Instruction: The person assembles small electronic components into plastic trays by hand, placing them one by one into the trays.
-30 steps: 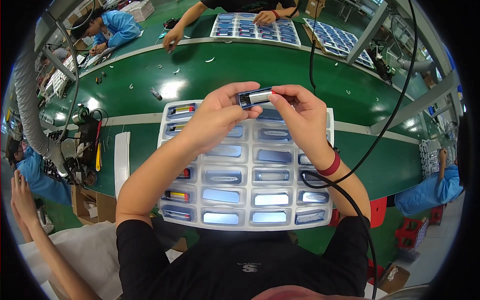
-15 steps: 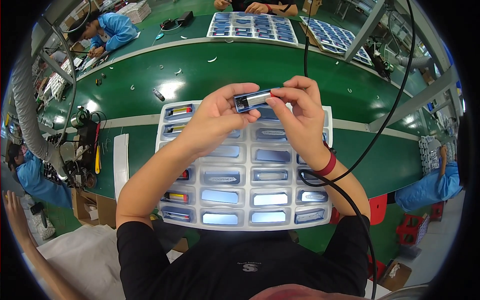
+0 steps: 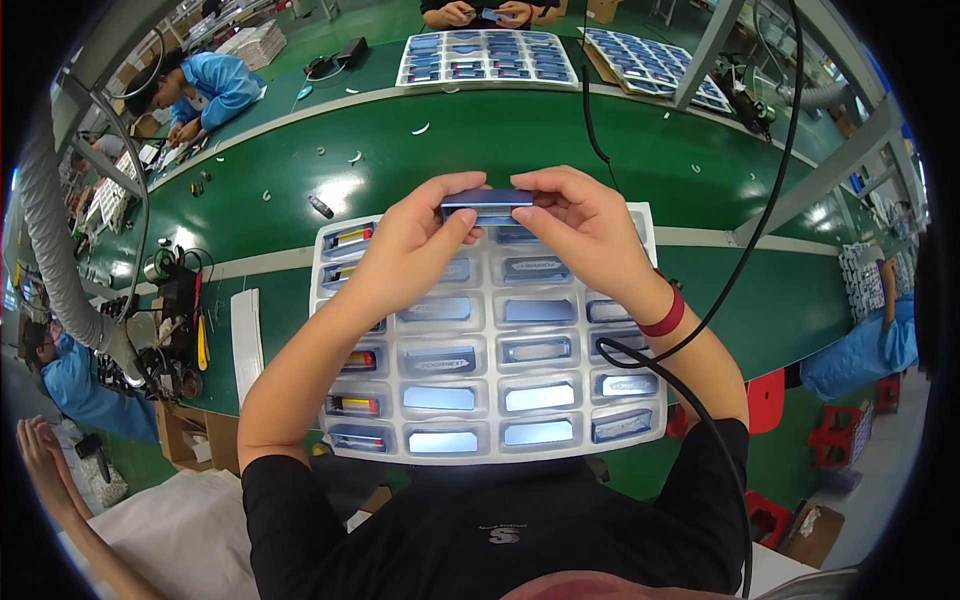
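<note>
A blue rectangular casing (image 3: 487,198) is held level between my two hands, over the far edge of a white moulded tray (image 3: 491,375). My left hand (image 3: 408,245) pinches its left end between thumb and fingers. At the right end, my right hand (image 3: 590,235) grips it the same way. A silvery cell with a bit of red shows along the casing's open near side. The tray's compartments hold several blue casings (image 3: 440,397). In its left column, some casings (image 3: 353,405) show yellow, red and black parts inside.
A black cable (image 3: 745,285) hangs across my right forearm and onto the tray. White strips (image 3: 247,345) lie left of the tray. A small part (image 3: 320,206) and scraps sit on the green bench (image 3: 500,140). Across it are more filled trays (image 3: 487,80) and a co-worker's hands (image 3: 513,14).
The casing has moved slightly left and turned from a slant to level, its open side now facing me more edge-on. My right hand has closed around its right end.
</note>
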Motion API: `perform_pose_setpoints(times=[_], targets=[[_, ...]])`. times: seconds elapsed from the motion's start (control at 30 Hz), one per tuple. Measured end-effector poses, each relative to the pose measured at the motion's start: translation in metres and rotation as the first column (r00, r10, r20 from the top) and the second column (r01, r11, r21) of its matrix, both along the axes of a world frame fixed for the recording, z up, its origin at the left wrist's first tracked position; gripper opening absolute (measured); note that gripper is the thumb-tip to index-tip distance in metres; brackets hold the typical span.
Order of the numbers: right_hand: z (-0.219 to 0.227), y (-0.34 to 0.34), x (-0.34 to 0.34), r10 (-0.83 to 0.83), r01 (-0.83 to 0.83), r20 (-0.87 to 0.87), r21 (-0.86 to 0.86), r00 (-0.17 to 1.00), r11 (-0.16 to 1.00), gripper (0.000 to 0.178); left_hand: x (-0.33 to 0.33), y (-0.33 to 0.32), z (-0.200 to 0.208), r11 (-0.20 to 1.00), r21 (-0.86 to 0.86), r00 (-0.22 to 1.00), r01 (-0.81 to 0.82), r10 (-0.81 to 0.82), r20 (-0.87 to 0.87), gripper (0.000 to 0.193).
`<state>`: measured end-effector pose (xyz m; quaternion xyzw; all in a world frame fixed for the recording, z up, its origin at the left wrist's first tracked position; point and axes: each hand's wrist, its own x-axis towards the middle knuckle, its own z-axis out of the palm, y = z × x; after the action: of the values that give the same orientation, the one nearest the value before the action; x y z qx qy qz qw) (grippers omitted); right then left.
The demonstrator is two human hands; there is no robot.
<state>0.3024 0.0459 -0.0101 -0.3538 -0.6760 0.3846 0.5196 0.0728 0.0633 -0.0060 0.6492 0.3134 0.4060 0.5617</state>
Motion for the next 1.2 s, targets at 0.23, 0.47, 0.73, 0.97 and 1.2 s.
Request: perform_pose_setpoints(times=[0.23, 0.47, 0.73, 0.97, 1.2], targets=[[0.000, -0.008, 0.003, -0.298, 0.004, 0.337, 0.657, 0.893, 0.754, 0.041, -0.006, -0.010, 0.006, 0.727, 0.687, 0.901, 0.022, 0.283, -0.329, 0.042], [0.011, -0.003, -0.005, -0.306, -0.012, 0.327, 0.702, 0.894, 0.712, 0.043, -0.007, -0.011, 0.007, 0.654, 0.756, 0.933, -0.029, 0.289, -0.215, 0.040], [0.008, 0.027, -0.024, -0.139, -0.034, 0.449, 0.357, 0.883, 0.933, 0.026, -0.034, 0.024, 0.005, 0.909, 0.416, 0.893, 0.030, 0.162, -0.420, 0.037], [-0.014, 0.063, -0.073, 0.112, -0.126, 0.464, 0.000, 0.879, 0.992, 0.014, -0.219, 0.175, -0.129, 0.726, 0.678, 0.546, -0.111, 0.615, -0.569, 0.053], [-0.041, 0.048, -0.046, -0.159, -0.081, 0.701, 0.296, 0.695, 0.952, 0.015, -0.200, 0.180, -0.170, 0.868, 0.496, 0.454, -0.020, 0.449, -0.769, 0.041]])
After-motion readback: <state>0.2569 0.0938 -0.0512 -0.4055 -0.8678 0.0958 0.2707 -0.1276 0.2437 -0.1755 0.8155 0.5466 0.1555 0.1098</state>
